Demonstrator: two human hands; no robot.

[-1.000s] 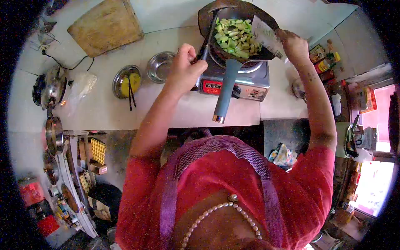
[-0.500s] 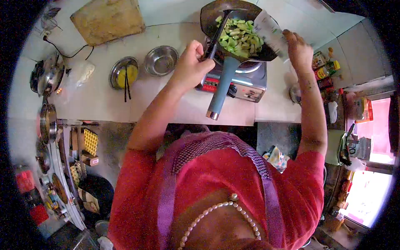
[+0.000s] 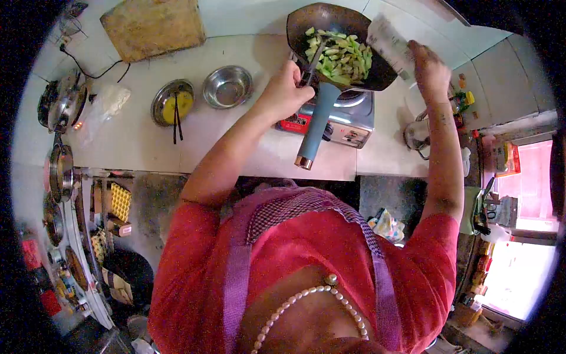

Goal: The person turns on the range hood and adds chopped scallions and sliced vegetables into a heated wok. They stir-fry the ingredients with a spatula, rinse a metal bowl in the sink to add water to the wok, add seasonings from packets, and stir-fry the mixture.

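Note:
My left hand [image 3: 282, 93] is closed around the dark handle of a spatula [image 3: 317, 56], whose far end reaches into the chopped green vegetables [image 3: 348, 57]. The greens lie in a dark wok [image 3: 380, 74] with a grey-blue handle [image 3: 318, 124] pointing toward me. The wok sits on a portable stove [image 3: 354, 127] with a red and silver front. At the wok's right rim, my right hand [image 3: 431, 74] grips a pale, blurred packet [image 3: 392, 44] with faint print. The packet slants beside and above the wok, and its opening cannot be made out.
Left of the stove stand an empty metal bowl [image 3: 228, 87] and a metal bowl with yellow liquid [image 3: 184, 103] with chopsticks [image 3: 176, 124] across it. A cutting board [image 3: 152, 29] leans at the back. A metal jug [image 3: 417, 134] and several bottles [image 3: 464, 100] stand at right.
The spatula's far end has dropped from above the wok into the greens. My right hand and the packet have shifted slightly right. My left hand has moved slightly right.

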